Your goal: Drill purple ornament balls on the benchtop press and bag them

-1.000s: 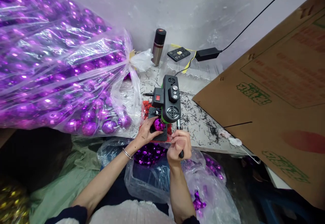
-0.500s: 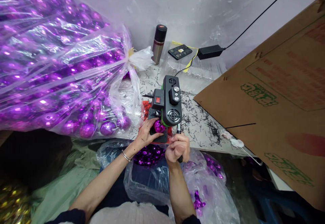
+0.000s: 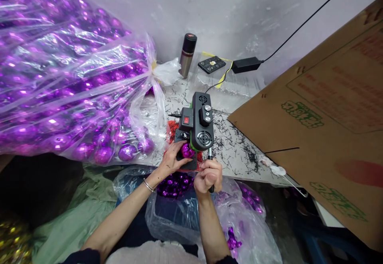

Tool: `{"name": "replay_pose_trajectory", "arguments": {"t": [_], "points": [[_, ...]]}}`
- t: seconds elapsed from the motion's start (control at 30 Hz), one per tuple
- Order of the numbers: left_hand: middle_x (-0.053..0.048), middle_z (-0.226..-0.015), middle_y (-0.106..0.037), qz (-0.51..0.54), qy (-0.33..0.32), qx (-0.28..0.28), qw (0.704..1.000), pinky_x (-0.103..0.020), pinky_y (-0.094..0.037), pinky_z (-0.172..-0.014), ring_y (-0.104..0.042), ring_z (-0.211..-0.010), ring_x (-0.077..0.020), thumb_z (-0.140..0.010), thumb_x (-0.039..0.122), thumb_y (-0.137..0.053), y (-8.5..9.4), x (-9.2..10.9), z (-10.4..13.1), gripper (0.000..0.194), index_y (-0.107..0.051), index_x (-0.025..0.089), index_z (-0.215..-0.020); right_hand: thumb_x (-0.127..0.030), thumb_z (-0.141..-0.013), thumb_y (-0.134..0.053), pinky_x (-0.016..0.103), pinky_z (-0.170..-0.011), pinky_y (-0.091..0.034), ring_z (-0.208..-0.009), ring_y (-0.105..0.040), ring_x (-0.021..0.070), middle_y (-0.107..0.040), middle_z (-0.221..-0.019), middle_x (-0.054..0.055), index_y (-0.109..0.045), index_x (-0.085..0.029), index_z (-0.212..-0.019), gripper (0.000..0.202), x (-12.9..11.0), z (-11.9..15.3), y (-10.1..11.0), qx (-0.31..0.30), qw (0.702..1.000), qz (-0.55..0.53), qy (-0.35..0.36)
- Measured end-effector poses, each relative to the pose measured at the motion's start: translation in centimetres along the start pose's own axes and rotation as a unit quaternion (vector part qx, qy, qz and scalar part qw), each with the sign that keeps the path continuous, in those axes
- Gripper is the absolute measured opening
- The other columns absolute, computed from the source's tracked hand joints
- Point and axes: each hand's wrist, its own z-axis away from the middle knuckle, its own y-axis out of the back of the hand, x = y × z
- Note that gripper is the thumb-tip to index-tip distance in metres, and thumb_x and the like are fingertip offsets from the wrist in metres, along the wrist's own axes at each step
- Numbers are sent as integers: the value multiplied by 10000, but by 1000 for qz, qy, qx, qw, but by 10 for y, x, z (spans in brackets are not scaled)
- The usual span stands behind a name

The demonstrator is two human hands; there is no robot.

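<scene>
A black machine (image 3: pixel 202 121) with a red switch and round vents stands near the table's front edge. My left hand (image 3: pixel 173 158), a bracelet at its wrist, holds a shiny purple ball (image 3: pixel 187 150) between thumb and fingers, under the machine's front end. The ball's top is partly covered by the machine. My right hand (image 3: pixel 208 175) is wrapped round the black-gripped lever (image 3: pixel 210 157) at the machine's front right. A red sheet (image 3: pixel 172 131) shows beneath the machine's base.
A big clear bag of purple balls (image 3: pixel 74 96) fills the left. Behind stand a flask (image 3: pixel 187 56), a phone (image 3: pixel 212 64) and a power adapter (image 3: pixel 247 65). A cardboard box (image 3: pixel 323 128) leans in at the right. Black bits (image 3: pixel 236 144) litter the table.
The whole view has shifted slightly downward in the frame. Both hands keep their holds on the ball and the lever, with no clear movement against the machine.
</scene>
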Motion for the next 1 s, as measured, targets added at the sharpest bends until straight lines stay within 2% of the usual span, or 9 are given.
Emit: {"name": "replay_pose_trajectory", "arguments": {"t": [0.13, 0.33, 0.63, 0.83, 1.0], "points": [[-166, -1424, -770, 6, -10, 2, 1000, -564, -627, -1135, -754, -1329, -361, -969, 497, -873, 0, -1, 0, 702, -600, 237, -1562, -259, -1171, -357, 343, -725, -557, -641, -597, 117, -589, -792, -37, -531, -246, -796, 414, 2, 0, -2, 14, 1000, 8, 17], [-167, -1388, -783, 0, 9, 2, 1000, -570, -637, -1111, -769, -1289, -365, -946, 509, -894, -1, 0, -1, 685, -636, 226, -1514, -301, -1174, -390, 340, -685, -529, -628, -590, 122, -584, -777, -29, -527, -248, -779, 422, 3, -1, -4, 17, 1000, 3, 16], [-166, -1383, -784, -4, 30, -4, 1000, -580, -634, -1116, -765, -1293, -370, -930, 508, -907, 0, 3, -3, 672, -657, 225, -1486, -253, -1153, -388, 343, -706, -534, -635, -571, 126, -581, -781, -33, -534, -244, -786, 394, 6, 1, -4, 22, 999, -16, 22], [-172, -1383, -786, -1, 10, 2, 1000, -566, -642, -1106, -768, -1297, -363, -951, 522, -887, 0, 2, -3, 667, -645, 214, -1490, -242, -1153, -383, 349, -729, -547, -635, -574, 125, -571, -780, -31, -530, -244, -786, 395, 9, 4, -5, 27, 999, -4, 31], [-168, -1383, -788, -4, 18, 4, 1000, -572, -641, -1110, -771, -1297, -368, -936, 485, -907, -1, 1, -3, 670, -646, 222, -1494, -261, -1160, -376, 339, -695, -542, -644, -575, 130, -569, -782, -33, -528, -245, -792, 398, 11, 5, -4, 22, 999, -9, 27]]}}
